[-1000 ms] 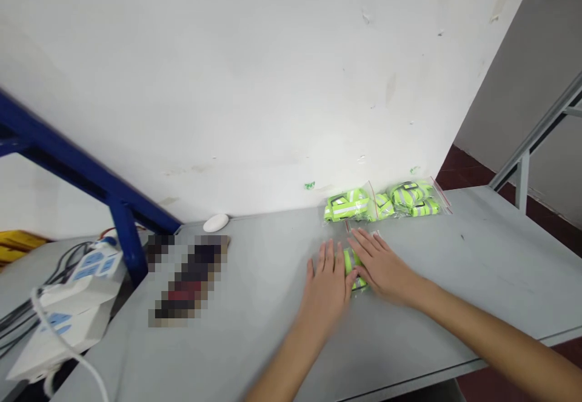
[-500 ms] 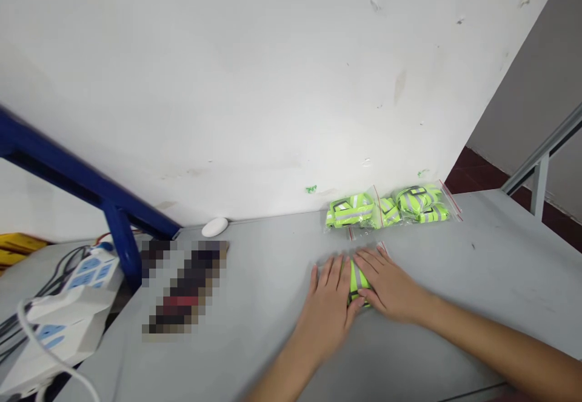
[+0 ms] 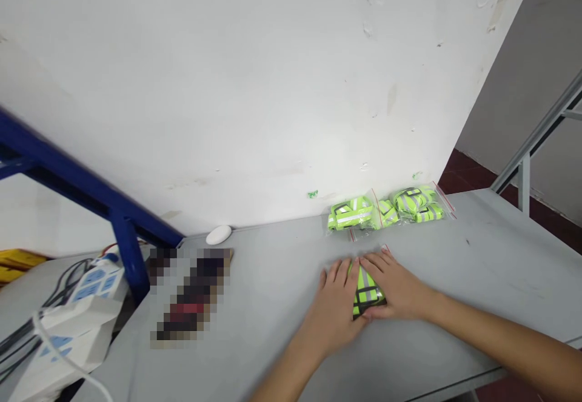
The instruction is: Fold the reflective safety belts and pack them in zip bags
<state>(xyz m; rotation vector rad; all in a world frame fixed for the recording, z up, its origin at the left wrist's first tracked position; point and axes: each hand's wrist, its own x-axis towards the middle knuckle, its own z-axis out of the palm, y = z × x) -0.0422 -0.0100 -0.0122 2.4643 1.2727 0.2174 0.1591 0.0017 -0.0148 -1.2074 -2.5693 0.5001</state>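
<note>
A folded yellow-green reflective vest in a clear zip bag (image 3: 367,290) lies on the grey tabletop (image 3: 254,323). My left hand (image 3: 334,308) grips its left side, fingers over the top and thumb low at the near edge. On the opposite side, my right hand (image 3: 402,287) presses with its fingers over the bag and its thumb along the near right corner. Part of the bag is hidden under both hands; a bit of its red-striped zip edge shows beyond my right fingertips. Farther back, against the wall, lie several more bagged reflective vests (image 3: 352,213).
A white oval object (image 3: 219,234) sits by the wall, with a pixelated item (image 3: 193,299) nearer on the left. Blue metal framing (image 3: 127,250) and white power strips (image 3: 91,305) with cables stand at the left. The white wall (image 3: 273,117) rises behind the table.
My hands have shifted toward the bag's sides, and my right thumb has moved to the near edge, so more of the vest shows. The camera view has shifted slightly.
</note>
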